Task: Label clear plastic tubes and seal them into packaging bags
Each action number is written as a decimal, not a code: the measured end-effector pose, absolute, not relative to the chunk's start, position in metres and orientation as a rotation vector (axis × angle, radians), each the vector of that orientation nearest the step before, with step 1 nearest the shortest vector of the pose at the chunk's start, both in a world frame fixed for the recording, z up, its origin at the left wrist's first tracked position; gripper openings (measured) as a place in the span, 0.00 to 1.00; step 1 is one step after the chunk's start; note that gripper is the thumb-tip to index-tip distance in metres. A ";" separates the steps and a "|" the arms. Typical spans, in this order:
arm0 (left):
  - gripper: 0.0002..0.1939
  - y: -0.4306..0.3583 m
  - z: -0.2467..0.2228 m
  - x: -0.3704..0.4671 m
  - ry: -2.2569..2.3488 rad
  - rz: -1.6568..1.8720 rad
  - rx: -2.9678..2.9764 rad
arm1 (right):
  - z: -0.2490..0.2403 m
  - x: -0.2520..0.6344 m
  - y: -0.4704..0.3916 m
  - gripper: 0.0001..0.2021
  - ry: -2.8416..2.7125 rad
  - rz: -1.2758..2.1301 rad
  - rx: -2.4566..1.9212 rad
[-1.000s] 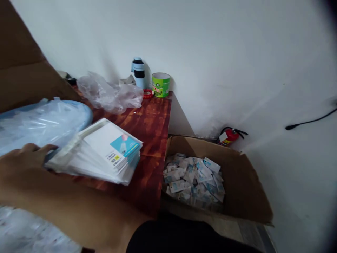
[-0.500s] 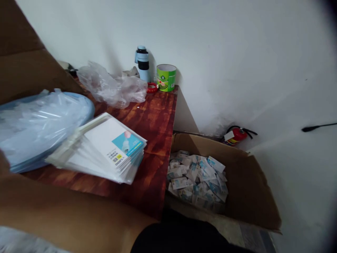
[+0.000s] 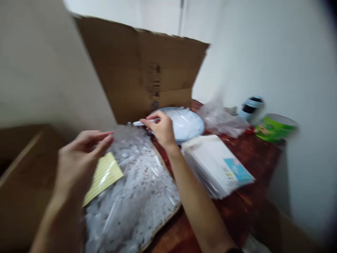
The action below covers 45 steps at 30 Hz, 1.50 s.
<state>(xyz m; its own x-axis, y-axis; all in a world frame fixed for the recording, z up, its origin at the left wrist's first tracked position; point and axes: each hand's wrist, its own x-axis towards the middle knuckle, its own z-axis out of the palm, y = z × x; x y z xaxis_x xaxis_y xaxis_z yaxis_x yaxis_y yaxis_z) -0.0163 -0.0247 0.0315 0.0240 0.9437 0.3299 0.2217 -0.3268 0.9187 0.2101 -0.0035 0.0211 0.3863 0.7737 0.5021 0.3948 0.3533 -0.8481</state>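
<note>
My right hand (image 3: 162, 129) pinches a small whitish, translucent plastic piece (image 3: 140, 123) between thumb and fingertips, just in front of the blue basin (image 3: 201, 129) heaped with clear plastic. My left hand (image 3: 81, 154) is closed in a pinch above the open carton; whatever its fingertips hold is too blurred to make out. Below both hands, the carton holds a mass of small clear and white plastic pieces (image 3: 142, 196). A printed yellow sheet (image 3: 106, 174) lies on them, partly behind my left hand. Right of my right forearm rests a stack of white packets (image 3: 210, 158) with blue printed corners.
A tall cardboard flap (image 3: 131, 66) rises at the back. Crumpled clear bags (image 3: 223, 117), a blue flask (image 3: 251, 107) and a green tub (image 3: 276, 127) stand along the far side of the dark red table (image 3: 237, 214). Another cardboard box (image 3: 31, 196) is at left.
My view has swung left, from the table edge and the floor box of packets to the carton of plastic pieces. Both hands are now in sight, the right with a plastic piece.
</note>
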 end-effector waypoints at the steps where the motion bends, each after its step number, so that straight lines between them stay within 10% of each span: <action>1: 0.11 -0.023 0.031 -0.013 1.127 1.444 1.584 | 0.024 0.200 -0.007 0.14 -1.199 0.484 -1.199; 8: 0.12 -0.021 0.033 -0.016 0.805 1.583 1.261 | 0.032 0.141 -0.035 0.17 -1.327 0.893 -0.885; 45: 0.13 -0.043 0.040 0.009 0.431 1.394 0.845 | 0.033 0.121 -0.053 0.12 -1.294 0.853 -0.615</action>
